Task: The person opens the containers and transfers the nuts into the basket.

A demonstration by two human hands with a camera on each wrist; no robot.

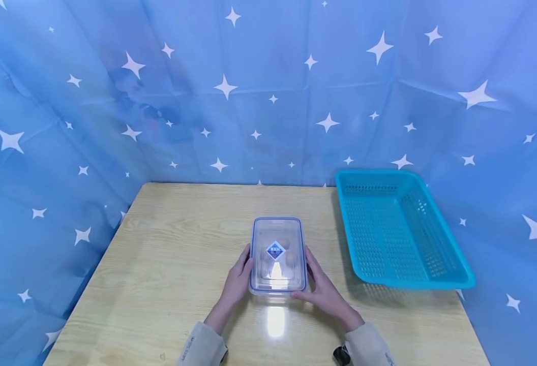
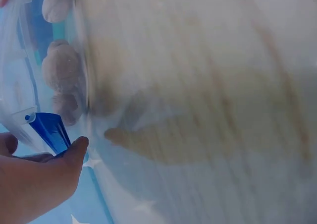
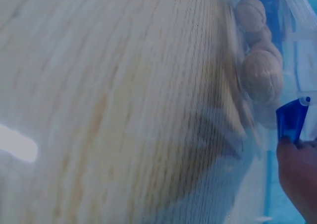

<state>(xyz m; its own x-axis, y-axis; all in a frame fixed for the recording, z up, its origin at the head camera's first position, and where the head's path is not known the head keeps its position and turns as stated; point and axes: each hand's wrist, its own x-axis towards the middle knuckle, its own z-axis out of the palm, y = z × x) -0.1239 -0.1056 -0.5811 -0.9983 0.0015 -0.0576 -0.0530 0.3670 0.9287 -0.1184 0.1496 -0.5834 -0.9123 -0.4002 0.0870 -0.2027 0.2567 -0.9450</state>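
Note:
A clear plastic food storage box with a blue-edged lid and a diamond label stands on the table between my hands. Through its wall several walnuts show in the left wrist view. My left hand holds the box's left side, its fingers at a blue latch that slants out from the wall. On the opposite side my right hand holds the box, thumb at the front right corner. In the right wrist view a fingertip touches another blue latch, also angled outward.
A turquoise plastic basket with perforated sides sits at the table's right. The wooden table spreads around the box. Behind it hangs a blue curtain with white stars.

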